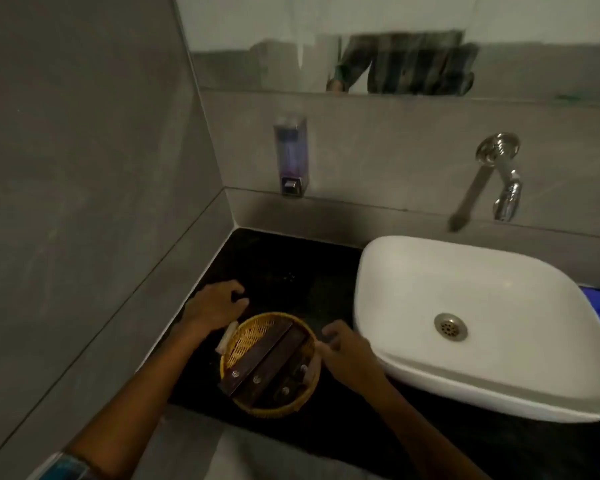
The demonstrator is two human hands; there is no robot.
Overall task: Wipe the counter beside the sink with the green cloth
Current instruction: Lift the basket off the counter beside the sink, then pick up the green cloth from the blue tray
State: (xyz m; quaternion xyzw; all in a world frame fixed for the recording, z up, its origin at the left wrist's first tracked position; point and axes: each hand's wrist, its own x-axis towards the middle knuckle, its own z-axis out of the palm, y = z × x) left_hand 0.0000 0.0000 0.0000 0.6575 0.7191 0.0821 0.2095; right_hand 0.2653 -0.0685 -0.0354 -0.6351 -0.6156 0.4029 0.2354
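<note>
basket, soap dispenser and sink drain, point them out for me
basket [245,336]: head view, on the bare woven floor at its upper left
soap dispenser [290,152]: head view, on its clear front
sink drain [450,327]: head view, on the metal strainer

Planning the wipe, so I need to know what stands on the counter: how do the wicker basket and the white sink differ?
The basket is round, yellow woven wicker; the sink is a smooth white rounded rectangle. The basket is far smaller than the sink. The basket holds dark brown packets; the sink's bowl shows only its metal drain. Both stand on the black counter.
</note>
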